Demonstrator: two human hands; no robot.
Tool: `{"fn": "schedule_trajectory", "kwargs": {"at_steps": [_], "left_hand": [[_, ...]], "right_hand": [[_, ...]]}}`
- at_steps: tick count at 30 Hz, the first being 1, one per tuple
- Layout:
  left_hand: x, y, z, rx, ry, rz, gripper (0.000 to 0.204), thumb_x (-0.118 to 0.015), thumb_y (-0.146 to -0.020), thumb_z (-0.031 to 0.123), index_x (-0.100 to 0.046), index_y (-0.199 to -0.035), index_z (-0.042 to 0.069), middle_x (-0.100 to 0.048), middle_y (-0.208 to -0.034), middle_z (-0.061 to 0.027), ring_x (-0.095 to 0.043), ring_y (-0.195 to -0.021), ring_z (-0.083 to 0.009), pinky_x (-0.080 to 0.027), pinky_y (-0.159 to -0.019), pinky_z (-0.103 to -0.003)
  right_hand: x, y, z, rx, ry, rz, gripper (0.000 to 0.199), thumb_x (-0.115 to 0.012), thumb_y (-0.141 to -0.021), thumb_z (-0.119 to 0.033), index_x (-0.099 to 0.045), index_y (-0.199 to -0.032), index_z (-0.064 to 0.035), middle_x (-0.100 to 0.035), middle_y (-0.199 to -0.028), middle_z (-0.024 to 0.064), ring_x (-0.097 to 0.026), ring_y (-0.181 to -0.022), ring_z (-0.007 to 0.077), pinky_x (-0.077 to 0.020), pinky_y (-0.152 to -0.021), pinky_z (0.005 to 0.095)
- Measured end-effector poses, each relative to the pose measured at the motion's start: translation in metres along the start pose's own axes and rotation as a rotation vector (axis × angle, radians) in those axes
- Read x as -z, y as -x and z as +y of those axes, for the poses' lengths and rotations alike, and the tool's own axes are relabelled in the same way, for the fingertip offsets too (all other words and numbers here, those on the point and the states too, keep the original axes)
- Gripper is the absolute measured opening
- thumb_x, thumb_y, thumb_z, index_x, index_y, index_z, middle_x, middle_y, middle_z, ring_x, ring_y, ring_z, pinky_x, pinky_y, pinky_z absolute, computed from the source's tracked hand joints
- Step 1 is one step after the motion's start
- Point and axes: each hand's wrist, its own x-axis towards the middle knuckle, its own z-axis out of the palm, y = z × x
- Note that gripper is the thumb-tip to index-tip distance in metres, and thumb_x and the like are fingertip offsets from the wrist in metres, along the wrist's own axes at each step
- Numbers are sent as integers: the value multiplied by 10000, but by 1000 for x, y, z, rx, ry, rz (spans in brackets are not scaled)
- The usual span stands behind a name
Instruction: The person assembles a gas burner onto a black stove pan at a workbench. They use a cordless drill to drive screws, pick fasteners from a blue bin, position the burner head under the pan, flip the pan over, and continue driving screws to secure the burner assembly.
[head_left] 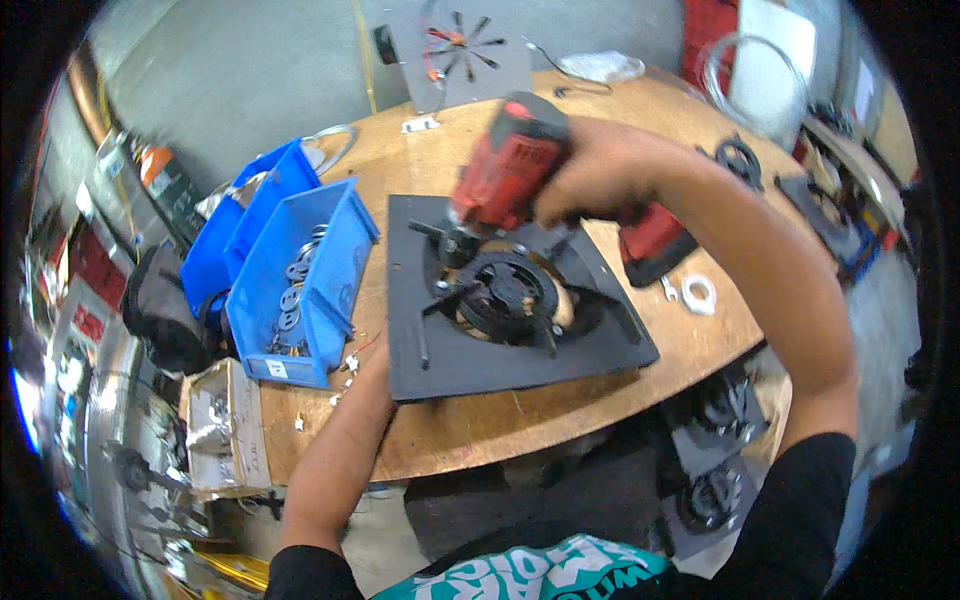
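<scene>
My right hand (pixel 610 165) is wrapped round the grip of a red and black cordless drill (pixel 500 165), blurred by motion. Its chuck points down at the far left of a round black burner (pixel 508 290), by one of the pan-support arms. The burner sits in the opening of a dark square stove plate (pixel 425 350), which lies slightly tilted over the table. My left forearm (pixel 345 440) runs under the plate's near left edge. The plate hides that hand; a skin-toned patch shows in the opening, but I cannot tell whether it is a finger.
Blue bins (pixel 335 270) holding metal rings and small parts stand at left on the wooden table (pixel 450 440). Beside them sits a cardboard box (pixel 245 430). A white tape roll (pixel 698 295) lies at right. A panel with slots (pixel 465 60) leans at the back wall.
</scene>
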Motion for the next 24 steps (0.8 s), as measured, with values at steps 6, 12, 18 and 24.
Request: {"fn": "schedule_trajectory", "kwargs": {"at_steps": [6,12,18,24], "left_hand": [[25,-5,-14,55,21,-26,268,-572,-921,66,-545,-1180,1,-653,-983,-99,-663,-801,-202,-569,-695,-343],[51,-5,-33,85,-3,2,270,-569,-923,65,-540,-1184,2,-652,-984,-101,-664,-796,-203,-573,-686,-346],[45,-1,-33,149,131,61,261,-596,-905,57,-548,-1155,-1,-650,-964,-106,-667,-777,-214,-576,-660,-365],[42,0,-27,163,189,-4,270,-590,-903,47,-534,-1165,7,-647,-962,-117,-674,-778,-226,-589,-665,-371]], "right_hand": [[-6,2,-14,-142,22,-8,429,-744,-606,-34,-675,-1029,-54,-696,-927,65,-638,-827,147,-516,-766,307],[-7,2,-20,-89,56,30,436,-753,-630,-48,-662,-1057,-65,-691,-967,62,-632,-898,155,-506,-826,304],[-3,3,-28,-113,94,13,441,-756,-651,-42,-655,-1079,-76,-686,-1025,67,-628,-945,153,-503,-858,309],[-4,-2,-26,-135,107,6,442,-760,-644,-52,-660,-1073,-79,-693,-1011,65,-636,-934,155,-505,-848,306]]}}
